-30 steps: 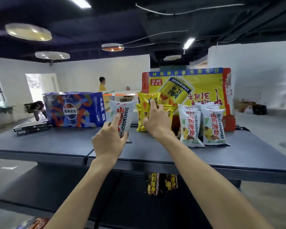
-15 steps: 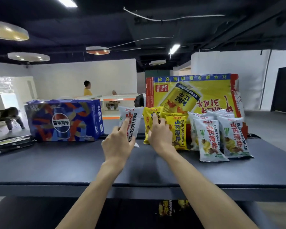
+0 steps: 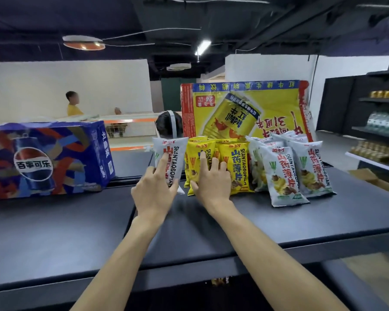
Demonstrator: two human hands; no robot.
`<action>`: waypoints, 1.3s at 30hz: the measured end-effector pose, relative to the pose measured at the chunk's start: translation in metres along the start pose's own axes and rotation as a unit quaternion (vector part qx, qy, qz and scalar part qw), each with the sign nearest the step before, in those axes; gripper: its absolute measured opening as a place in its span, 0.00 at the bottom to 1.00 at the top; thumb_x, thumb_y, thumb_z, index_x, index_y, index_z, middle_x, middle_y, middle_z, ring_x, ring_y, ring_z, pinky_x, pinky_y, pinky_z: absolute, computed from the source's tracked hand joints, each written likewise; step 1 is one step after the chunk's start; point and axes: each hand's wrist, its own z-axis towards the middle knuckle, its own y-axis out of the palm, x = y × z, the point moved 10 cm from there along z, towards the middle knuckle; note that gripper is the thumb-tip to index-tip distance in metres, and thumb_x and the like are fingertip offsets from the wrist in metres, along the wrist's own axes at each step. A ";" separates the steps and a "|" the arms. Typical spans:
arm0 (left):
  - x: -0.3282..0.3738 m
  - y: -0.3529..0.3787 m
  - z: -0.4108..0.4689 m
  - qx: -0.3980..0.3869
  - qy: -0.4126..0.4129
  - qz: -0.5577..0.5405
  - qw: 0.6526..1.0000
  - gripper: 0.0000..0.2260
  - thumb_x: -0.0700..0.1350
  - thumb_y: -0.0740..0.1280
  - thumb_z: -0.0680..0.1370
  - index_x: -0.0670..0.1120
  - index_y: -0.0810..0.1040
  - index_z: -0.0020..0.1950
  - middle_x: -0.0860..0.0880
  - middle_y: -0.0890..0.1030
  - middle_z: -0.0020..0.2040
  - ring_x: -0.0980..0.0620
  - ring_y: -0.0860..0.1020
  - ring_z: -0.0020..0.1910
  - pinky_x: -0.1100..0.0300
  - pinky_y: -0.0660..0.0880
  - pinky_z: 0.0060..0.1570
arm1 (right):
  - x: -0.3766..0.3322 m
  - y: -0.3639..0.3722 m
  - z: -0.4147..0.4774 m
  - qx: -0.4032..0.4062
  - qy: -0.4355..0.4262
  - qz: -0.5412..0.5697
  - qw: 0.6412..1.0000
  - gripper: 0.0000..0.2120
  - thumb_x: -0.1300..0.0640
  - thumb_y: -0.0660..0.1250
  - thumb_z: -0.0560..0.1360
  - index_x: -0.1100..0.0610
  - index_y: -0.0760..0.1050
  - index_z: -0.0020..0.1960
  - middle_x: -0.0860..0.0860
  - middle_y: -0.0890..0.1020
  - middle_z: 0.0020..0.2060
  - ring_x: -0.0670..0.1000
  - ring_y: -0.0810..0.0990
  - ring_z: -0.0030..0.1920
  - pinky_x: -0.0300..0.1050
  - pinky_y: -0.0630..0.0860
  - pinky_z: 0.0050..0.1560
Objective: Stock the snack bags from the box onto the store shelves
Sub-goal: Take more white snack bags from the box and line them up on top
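Observation:
On the dark top shelf (image 3: 267, 216) stand rows of snack bags. My left hand (image 3: 154, 189) grips a white snack bag (image 3: 174, 153) and holds it upright, left of the others. My right hand (image 3: 211, 180) rests with spread fingers against the front of a yellow snack bag (image 3: 198, 158). Another yellow bag (image 3: 237, 167) leans beside it. Several white bags (image 3: 281, 173) stand to the right. The stock box is not in view.
A blue Pepsi case (image 3: 43, 158) sits on the shelf at left. A big yellow drink carton (image 3: 245, 111) stands upside down behind the bags. A lower shelf holds more bags (image 3: 219, 281). Stocked shelves (image 3: 382, 122) stand at right. People are in the background.
The view has drawn closer to the shelf. My left hand has closed around the white bag. My right hand has slid down the yellow bag's front.

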 end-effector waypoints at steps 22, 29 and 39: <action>0.077 -0.033 -0.009 0.038 0.024 -0.005 0.999 0.32 0.57 0.70 0.74 0.57 0.62 0.75 0.44 0.80 0.54 0.38 0.80 0.47 0.47 0.77 0.39 | 0.049 -0.060 -0.019 -0.025 -0.067 0.092 0.993 0.23 0.48 0.68 0.75 0.54 0.65 0.66 0.55 0.72 0.59 0.60 0.77 0.55 0.49 0.68 0.38; 0.205 -0.010 -0.032 0.041 0.074 -0.031 0.996 0.33 0.60 0.69 0.73 0.56 0.63 0.75 0.45 0.80 0.50 0.39 0.81 0.42 0.52 0.73 0.33 | 0.178 -0.128 -0.006 0.022 -0.069 0.019 0.997 0.12 0.49 0.61 0.78 0.55 0.73 0.56 0.53 0.81 0.48 0.57 0.82 0.49 0.46 0.71 0.39; 0.365 0.052 -0.087 0.002 0.141 -0.023 0.990 0.32 0.61 0.65 0.75 0.57 0.60 0.76 0.46 0.78 0.57 0.46 0.81 0.42 0.59 0.67 0.31 | 0.364 -0.150 -0.025 0.015 0.045 0.014 0.999 0.10 0.48 0.64 0.77 0.52 0.74 0.54 0.50 0.82 0.46 0.57 0.81 0.47 0.47 0.75 0.43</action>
